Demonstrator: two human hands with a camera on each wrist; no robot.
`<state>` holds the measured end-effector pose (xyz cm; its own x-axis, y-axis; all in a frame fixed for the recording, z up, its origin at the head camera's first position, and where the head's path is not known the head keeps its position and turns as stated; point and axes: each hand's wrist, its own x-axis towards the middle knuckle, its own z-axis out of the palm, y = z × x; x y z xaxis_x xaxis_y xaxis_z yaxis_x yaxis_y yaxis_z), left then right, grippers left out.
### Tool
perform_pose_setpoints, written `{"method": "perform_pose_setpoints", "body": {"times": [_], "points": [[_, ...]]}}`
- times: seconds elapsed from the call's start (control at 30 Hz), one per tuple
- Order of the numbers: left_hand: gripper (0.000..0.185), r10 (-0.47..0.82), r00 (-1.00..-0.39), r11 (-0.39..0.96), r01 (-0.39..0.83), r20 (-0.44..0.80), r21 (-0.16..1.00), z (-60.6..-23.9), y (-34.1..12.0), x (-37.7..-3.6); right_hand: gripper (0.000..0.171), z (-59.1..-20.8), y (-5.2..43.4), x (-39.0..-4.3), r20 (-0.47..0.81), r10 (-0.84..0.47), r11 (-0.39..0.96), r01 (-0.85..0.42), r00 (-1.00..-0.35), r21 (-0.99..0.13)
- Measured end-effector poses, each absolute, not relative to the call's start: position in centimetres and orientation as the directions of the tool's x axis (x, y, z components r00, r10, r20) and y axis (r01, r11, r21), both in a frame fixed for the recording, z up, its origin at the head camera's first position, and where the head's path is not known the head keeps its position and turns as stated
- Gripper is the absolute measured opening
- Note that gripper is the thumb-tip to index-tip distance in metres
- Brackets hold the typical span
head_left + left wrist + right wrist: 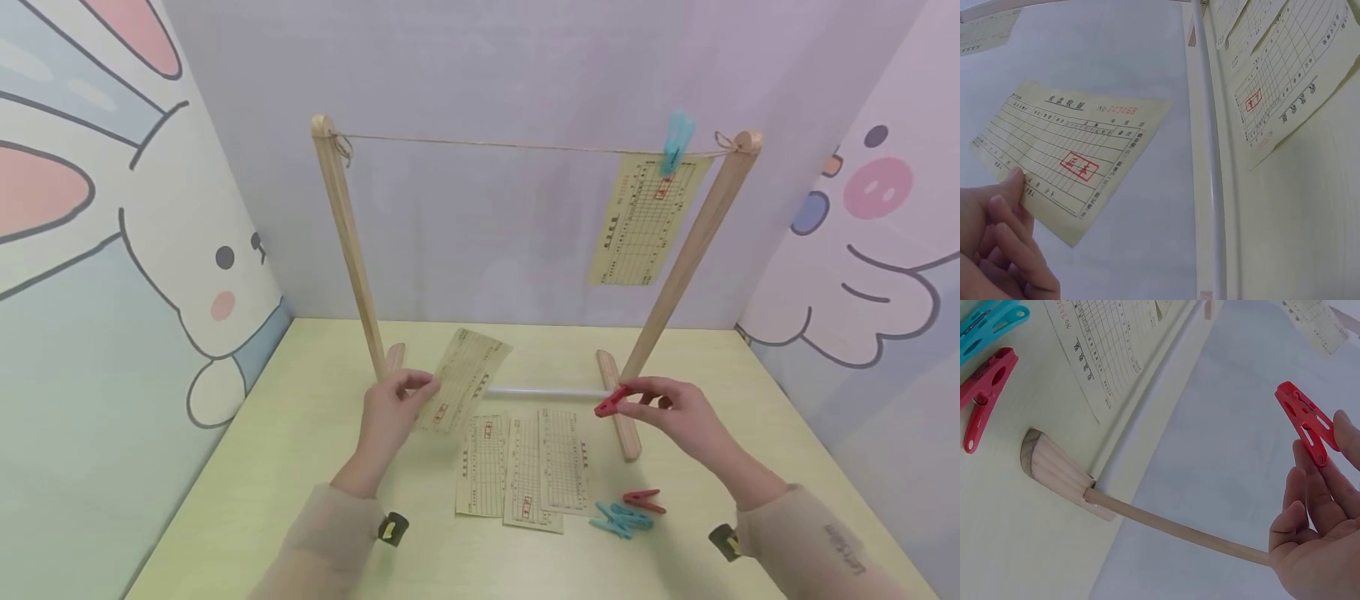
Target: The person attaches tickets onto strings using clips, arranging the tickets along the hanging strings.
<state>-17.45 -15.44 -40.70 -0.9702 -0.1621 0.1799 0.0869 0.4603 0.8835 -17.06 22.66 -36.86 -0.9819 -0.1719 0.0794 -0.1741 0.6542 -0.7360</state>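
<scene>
My left hand (408, 392) pinches a yellowish printed slip (465, 379) by its lower corner and holds it above the table; the left wrist view shows the slip (1072, 156) with a red stamp between thumb and fingers (1013, 187). My right hand (660, 400) pinches a red clothespin (612, 402) near the rack's right post; the same red clothespin (1307, 422) sits at my fingertips in the right wrist view. A wooden rack (345, 242) carries a string (510, 146) with one slip (645, 221) hung by a blue clothespin (677, 142).
Three more slips (521, 471) lie on the pale green table (262, 500) in front of the rack. A red clothespin (643, 499) and blue clothespins (621, 520) lie at the right. A white rod (547, 392) joins the rack's feet. Cartoon-painted walls enclose three sides.
</scene>
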Motion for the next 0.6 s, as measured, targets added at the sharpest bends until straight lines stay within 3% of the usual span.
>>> {"method": "perform_pose_setpoints", "body": {"times": [0.2,0.6], "points": [[0.019,-0.135,-0.969,0.446,0.129,0.209,0.886,-39.2,-14.9,-17.6,0.034,-35.8,22.6,-16.7,0.129,-0.196,0.665,-0.229,-0.972,-0.711],[0.021,-0.133,-0.967,0.251,0.18,0.219,0.951,-38.1,-12.8,-18.3,0.037,-34.0,21.9,-16.3,0.134,-0.192,0.667,-0.229,-0.972,-0.709]]}}
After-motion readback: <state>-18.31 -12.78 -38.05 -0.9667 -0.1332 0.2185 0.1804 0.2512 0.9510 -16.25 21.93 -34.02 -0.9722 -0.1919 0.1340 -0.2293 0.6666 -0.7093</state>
